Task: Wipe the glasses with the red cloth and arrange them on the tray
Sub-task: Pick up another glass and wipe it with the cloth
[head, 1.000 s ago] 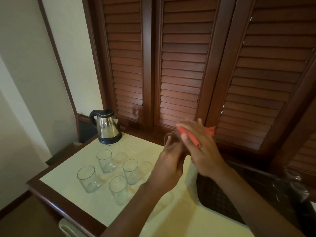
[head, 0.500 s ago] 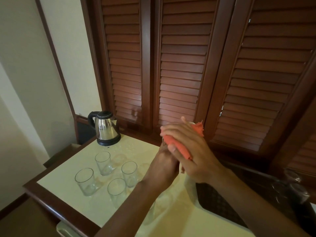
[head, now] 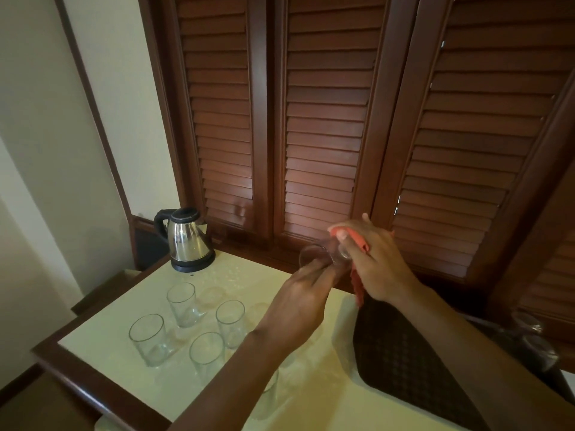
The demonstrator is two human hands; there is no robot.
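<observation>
Your left hand (head: 306,293) gripping a glass (head: 323,255), right hand (head: 378,262) clutching red cloth (head: 357,241) against it, four glasses (head: 186,304) and kettle (head: 186,239) leftward, dark tray (head: 401,346) under your right forearm.

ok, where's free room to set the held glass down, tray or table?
Most of the dark tray shows bare between the right forearm and the table edge; blurry glasses sit at its far right. Bare tabletop lies between kettle and hands. The front left is crowded with four glasses.
</observation>
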